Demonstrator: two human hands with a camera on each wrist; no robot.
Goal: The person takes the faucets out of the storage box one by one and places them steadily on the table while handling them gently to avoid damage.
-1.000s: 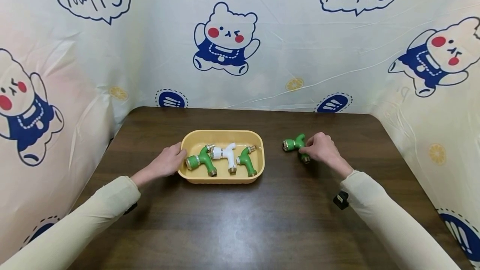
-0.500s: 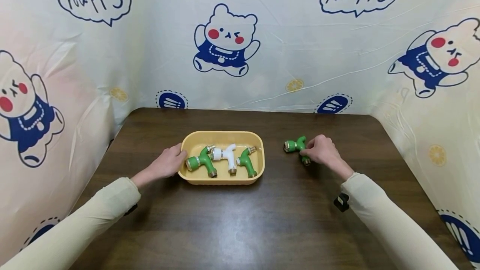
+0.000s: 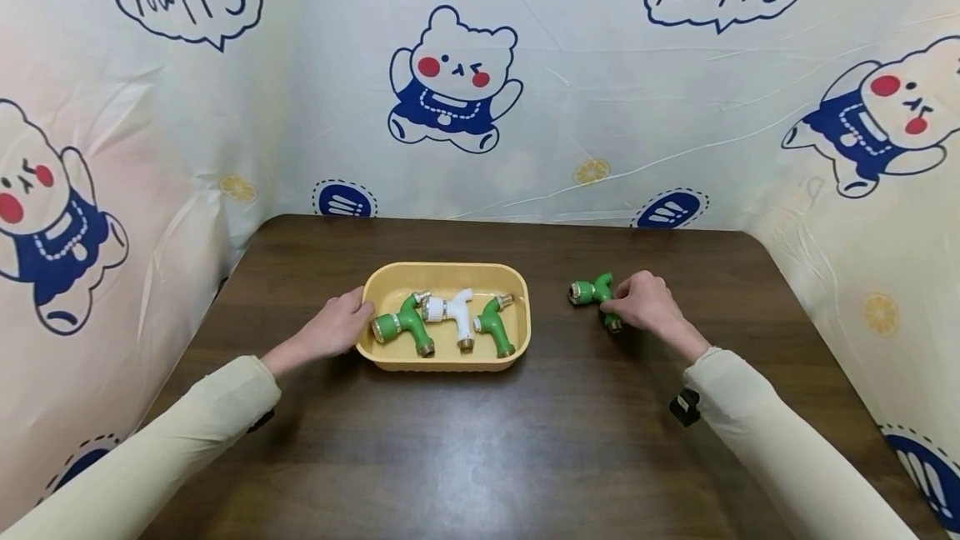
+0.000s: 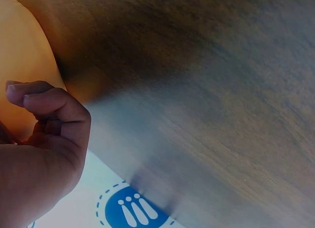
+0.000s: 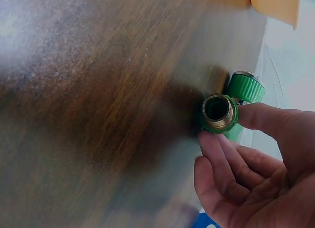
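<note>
A yellow tray point(image 3: 450, 363) stands on the table, with a green tap point(image 3: 408, 323), a white tap point(image 3: 456, 317) and another green tap point(image 3: 492, 327) lying in it. My left hand point(image 3: 339, 325) grips the tray's left end; in the left wrist view its fingers point(image 4: 54, 102) curl against the yellow wall. To the right of the tray, my right hand point(image 3: 643, 302) pinches a green tap point(image 3: 602, 288) between thumb and fingers. The right wrist view shows that tap's open brass threaded end point(image 5: 216, 110) and its ribbed green knob point(image 5: 246, 87), close to the tabletop.
The brown wooden table point(image 3: 480, 457) carries the tray and the separate tap. A printed cloth point(image 3: 562, 107) with bear drawings hangs behind the table and along both sides. Part of the yellow tray point(image 5: 278, 6) shows at the top of the right wrist view.
Almost nothing differs. The view shifts slightly, while both hands keep their places on the tray and the green tap.
</note>
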